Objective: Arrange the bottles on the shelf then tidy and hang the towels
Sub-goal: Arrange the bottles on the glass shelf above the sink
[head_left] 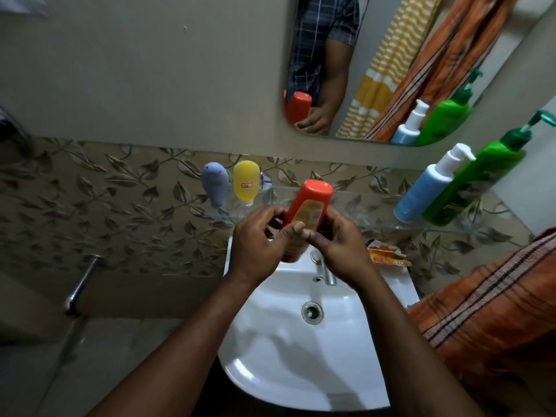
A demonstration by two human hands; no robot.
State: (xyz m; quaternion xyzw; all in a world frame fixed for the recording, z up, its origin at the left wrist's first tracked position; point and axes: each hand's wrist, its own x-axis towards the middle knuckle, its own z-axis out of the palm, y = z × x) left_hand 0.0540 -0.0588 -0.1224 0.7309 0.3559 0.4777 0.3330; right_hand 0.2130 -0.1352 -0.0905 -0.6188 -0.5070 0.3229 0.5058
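An orange bottle [310,206] is held upright over the sink, just in front of the glass shelf [370,203]. My left hand [255,245] grips its lower left side and my right hand [337,242] grips its lower right side. On the shelf's left end stand a grey-blue bottle [215,183] and a yellow bottle [246,182]. At the right end stand a blue pump bottle [427,188] and a green pump bottle [484,179]. An orange striped towel [493,308] hangs at the right.
A white sink [301,356] with a chrome tap [326,269] lies below my hands. A torn orange packet [386,255] rests on the sink's back right rim. The mirror [376,64] above reflects towels and bottles. A metal pipe [81,281] juts from the left wall.
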